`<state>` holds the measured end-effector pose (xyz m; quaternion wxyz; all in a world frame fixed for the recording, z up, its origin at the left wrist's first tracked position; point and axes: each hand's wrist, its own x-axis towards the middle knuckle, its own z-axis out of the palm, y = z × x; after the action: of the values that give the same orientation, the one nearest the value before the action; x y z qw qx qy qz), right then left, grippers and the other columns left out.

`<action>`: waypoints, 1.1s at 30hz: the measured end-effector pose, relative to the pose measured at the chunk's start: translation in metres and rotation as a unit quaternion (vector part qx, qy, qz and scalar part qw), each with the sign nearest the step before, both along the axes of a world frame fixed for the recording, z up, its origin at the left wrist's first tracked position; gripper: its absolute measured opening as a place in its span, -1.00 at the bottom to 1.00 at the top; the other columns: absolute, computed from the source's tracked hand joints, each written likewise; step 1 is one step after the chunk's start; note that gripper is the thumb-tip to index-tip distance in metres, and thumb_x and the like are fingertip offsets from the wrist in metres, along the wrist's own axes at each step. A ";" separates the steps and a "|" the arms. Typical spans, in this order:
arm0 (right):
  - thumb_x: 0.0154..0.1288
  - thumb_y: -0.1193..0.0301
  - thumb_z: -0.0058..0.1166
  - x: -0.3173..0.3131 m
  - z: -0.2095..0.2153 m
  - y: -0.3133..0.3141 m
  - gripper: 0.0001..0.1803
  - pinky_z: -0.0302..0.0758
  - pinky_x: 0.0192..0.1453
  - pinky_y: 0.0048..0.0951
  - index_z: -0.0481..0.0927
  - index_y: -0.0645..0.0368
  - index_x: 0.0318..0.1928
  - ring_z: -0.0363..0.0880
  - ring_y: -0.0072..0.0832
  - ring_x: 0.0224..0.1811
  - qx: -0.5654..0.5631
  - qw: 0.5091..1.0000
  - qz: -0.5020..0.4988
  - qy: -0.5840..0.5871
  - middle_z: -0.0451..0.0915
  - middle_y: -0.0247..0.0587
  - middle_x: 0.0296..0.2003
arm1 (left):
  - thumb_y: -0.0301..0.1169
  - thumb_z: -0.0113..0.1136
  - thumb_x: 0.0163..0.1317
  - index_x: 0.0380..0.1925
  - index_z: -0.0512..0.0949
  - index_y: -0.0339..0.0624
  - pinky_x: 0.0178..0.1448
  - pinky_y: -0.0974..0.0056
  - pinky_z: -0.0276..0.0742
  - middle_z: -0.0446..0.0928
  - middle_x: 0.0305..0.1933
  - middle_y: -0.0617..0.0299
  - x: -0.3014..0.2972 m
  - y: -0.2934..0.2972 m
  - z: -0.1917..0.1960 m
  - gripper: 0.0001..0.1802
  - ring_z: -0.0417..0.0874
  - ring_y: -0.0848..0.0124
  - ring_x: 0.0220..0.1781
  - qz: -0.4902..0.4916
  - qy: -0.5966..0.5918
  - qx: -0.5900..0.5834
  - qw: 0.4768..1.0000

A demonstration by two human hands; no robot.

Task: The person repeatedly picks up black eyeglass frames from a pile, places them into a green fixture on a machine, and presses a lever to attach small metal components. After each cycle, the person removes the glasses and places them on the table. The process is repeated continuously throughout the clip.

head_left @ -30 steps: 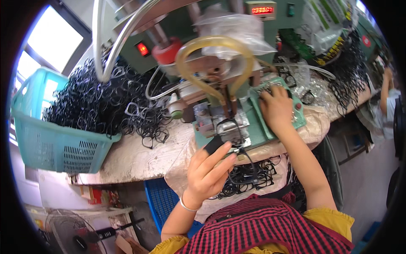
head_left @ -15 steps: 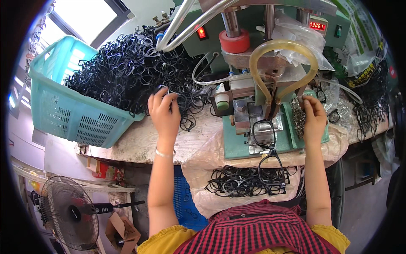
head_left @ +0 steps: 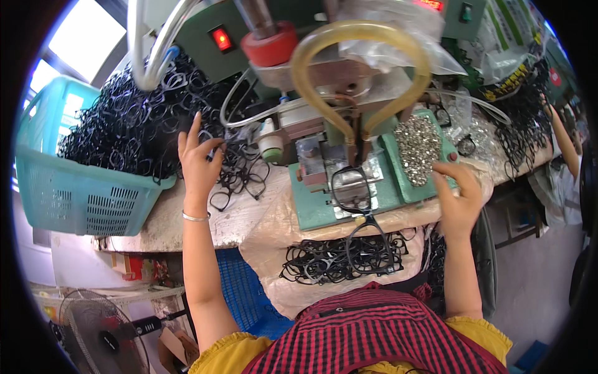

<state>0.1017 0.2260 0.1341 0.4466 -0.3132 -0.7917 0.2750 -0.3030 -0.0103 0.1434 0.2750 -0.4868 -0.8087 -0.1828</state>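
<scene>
My left hand is at the near edge of a big heap of black eyeglass frames. Its index finger points up, fingers apart; a dark bit shows by the thumb, possibly a frame behind it. Beside a green tray of small metal parts, my right hand has thumb and index tips close together; anything between them is too small to make out. One black eyeglass frame hangs tilted at the front of the green-based press, touched by neither hand.
A turquoise basket holds the heap's left side. More frames lie on beige cloth before the press. A yellowish hose loop arches over it. A blue basket and a fan stand below. Another person's arm shows far right.
The view has shifted, so the press appears farther left. My right hand has drawn back from the metal parts toward the tray's near right corner. My left index finger has straightened.
</scene>
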 end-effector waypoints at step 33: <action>0.10 0.42 0.29 -0.029 -0.061 0.056 -0.82 0.44 0.27 -0.07 0.72 0.13 -0.24 0.47 -0.03 0.24 0.128 0.984 -0.039 -0.120 0.60 -0.03 0.03 | -0.47 0.43 -0.04 -0.27 0.74 -0.08 0.09 -0.04 0.59 0.73 -0.12 0.25 0.201 0.059 0.030 -0.74 0.55 0.24 -0.24 -0.442 -0.128 0.095 0.883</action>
<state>0.0729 0.2815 0.0734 0.3957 -0.3151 -0.8550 0.1142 -0.1016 0.0486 0.1738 0.1045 -0.7373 -0.5170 -0.4221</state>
